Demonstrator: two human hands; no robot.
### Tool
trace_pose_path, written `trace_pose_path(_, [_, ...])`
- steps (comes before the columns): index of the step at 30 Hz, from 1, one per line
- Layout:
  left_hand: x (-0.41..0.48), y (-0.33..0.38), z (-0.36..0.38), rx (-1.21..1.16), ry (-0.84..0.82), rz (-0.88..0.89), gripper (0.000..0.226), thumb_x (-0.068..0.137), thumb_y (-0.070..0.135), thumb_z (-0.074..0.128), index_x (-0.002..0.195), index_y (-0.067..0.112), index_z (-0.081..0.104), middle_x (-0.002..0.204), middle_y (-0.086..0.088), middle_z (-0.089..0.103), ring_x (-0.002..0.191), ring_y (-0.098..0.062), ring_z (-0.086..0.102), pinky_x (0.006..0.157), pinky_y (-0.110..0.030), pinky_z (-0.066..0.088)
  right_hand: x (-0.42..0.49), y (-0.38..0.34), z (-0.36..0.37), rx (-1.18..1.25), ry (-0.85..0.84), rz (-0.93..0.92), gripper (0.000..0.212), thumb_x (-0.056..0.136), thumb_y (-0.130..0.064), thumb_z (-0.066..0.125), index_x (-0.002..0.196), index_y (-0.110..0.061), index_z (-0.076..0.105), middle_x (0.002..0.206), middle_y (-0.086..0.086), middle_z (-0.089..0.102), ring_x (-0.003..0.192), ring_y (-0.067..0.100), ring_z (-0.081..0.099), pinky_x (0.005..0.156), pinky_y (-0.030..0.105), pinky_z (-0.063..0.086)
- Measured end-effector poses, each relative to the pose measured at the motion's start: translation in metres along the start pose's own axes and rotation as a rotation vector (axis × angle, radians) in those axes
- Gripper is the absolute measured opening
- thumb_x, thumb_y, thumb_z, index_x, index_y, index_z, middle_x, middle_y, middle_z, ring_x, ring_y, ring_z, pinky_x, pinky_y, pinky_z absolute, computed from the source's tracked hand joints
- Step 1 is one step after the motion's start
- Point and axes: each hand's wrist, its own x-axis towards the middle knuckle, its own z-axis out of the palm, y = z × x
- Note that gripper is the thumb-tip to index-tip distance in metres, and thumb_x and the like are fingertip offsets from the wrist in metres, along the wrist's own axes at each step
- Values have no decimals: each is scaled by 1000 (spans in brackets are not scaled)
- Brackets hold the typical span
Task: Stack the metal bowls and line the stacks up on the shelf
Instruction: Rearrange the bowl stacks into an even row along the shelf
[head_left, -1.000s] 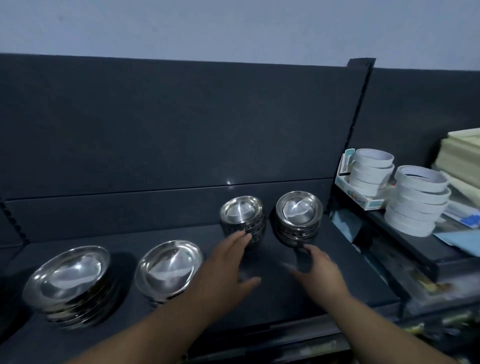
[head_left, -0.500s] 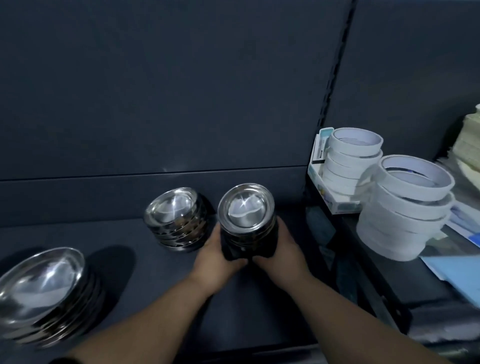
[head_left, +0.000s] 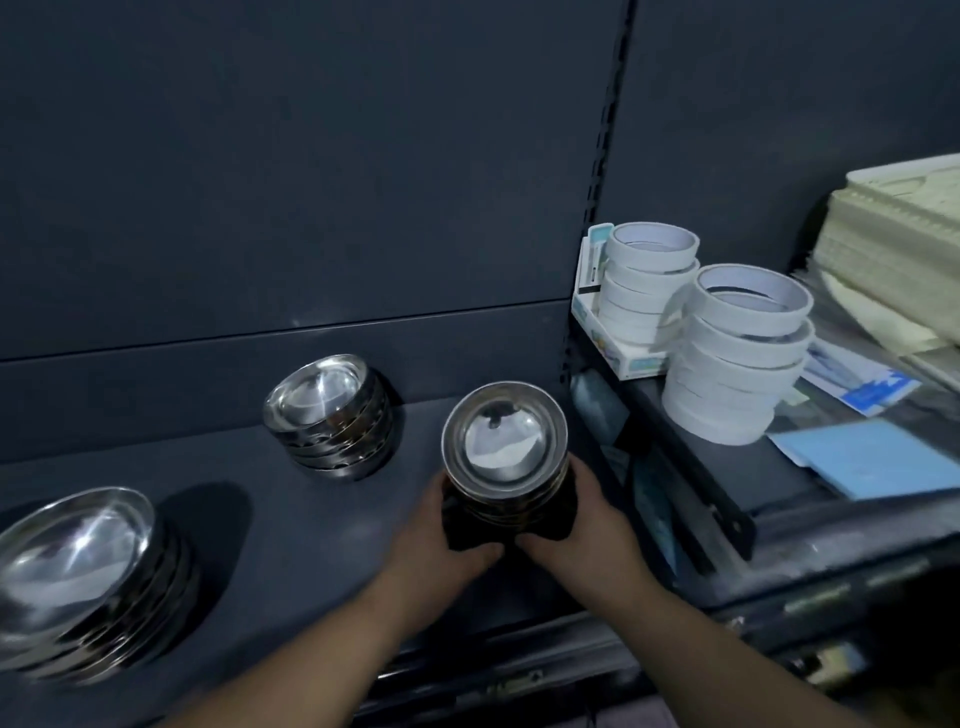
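Observation:
A stack of small metal bowls (head_left: 503, 446) is held between both hands above the front of the dark shelf (head_left: 291, 525). My left hand (head_left: 441, 545) grips its lower left side and my right hand (head_left: 582, 535) grips its lower right side. A second stack of small bowls (head_left: 324, 410) stands by the back panel to the left. A stack of larger bowls (head_left: 78, 577) sits at the far left, cut off by the frame edge.
The neighbouring shelf to the right, set a little higher, carries two piles of white tape rolls (head_left: 732, 358), a small box (head_left: 613, 343), blue paper (head_left: 872, 462) and a pale stack of sheets (head_left: 893, 249). A slotted upright (head_left: 602, 171) divides the two bays.
A second ago both hands were open, reaching toward the two small stacks. They closed on the right stack and brought it forward off the shelf. The view has shifted right.

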Motion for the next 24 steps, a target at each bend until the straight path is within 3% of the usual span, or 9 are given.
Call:
trace_pose_path(3, [-16, 2, 7, -22, -53, 6, 90, 62, 32, 84, 138, 30, 37, 122, 16, 61, 116, -2, 56, 103, -28, 45, -22, 1, -7, 13, 23, 44, 91, 65, -26, 85, 140, -37, 34, 109, -20, 55, 102, 0, 50, 82, 17, 39])
trace_pose_path(7, [-30, 8, 17, -47, -62, -7, 98, 48, 58, 80, 133, 33, 38, 122, 15, 61, 114, -2, 57, 101, -32, 48, -40, 4, -17, 20, 30, 68, 94, 61, -36, 88, 139, -38, 36, 112, -20, 57, 105, 2, 54, 85, 20, 43])
trace_pose_path(11, [-35, 17, 20, -43, -34, -28, 102, 42, 62, 78, 130, 31, 39, 123, 12, 60, 113, -4, 58, 100, -33, 48, -46, 4, -29, 16, -11, 49, 92, 59, -38, 89, 137, -37, 40, 112, -21, 57, 109, 4, 55, 87, 19, 43])
trace_pose_path(14, [-35, 25, 21, -56, 12, -9, 101, 44, 52, 84, 132, 33, 39, 125, 13, 58, 115, -5, 55, 101, -31, 47, -44, 3, -38, 3, -39, 1, 86, 61, -33, 90, 128, -43, 38, 104, -32, 54, 103, -5, 54, 81, 8, 40])
trace_pose_path(16, [-37, 31, 24, -43, 38, 3, 94, 53, 37, 90, 131, 34, 38, 121, 18, 56, 112, -2, 53, 96, -19, 44, -40, 1, -46, 5, -49, -40, 90, 61, -30, 90, 129, -46, 32, 105, -36, 49, 102, -9, 50, 79, 2, 38])
trace_pose_path(19, [-41, 36, 29, -47, 108, 15, 86, 58, 23, 90, 121, 42, 35, 105, 29, 54, 99, 5, 53, 76, 1, 39, -35, 3, -53, 3, -70, -107, 90, 65, -24, 88, 134, -44, 35, 115, -33, 50, 108, -16, 45, 80, -7, 32])
trace_pose_path(22, [-43, 39, 33, -69, 152, 20, 88, 57, 21, 91, 121, 43, 37, 105, 27, 58, 98, 10, 56, 73, 2, 39, -33, 7, -54, 26, -71, -167, 83, 69, -17, 86, 126, -50, 36, 111, -38, 48, 97, -35, 40, 81, -11, 28])
trace_pose_path(24, [-44, 37, 34, -93, 168, 19, 88, 56, 18, 92, 121, 44, 38, 105, 27, 60, 94, 23, 54, 74, 4, 38, -33, 12, -52, 42, -60, -185, 81, 70, -16, 84, 125, -50, 36, 110, -40, 47, 97, -37, 39, 82, -11, 27])
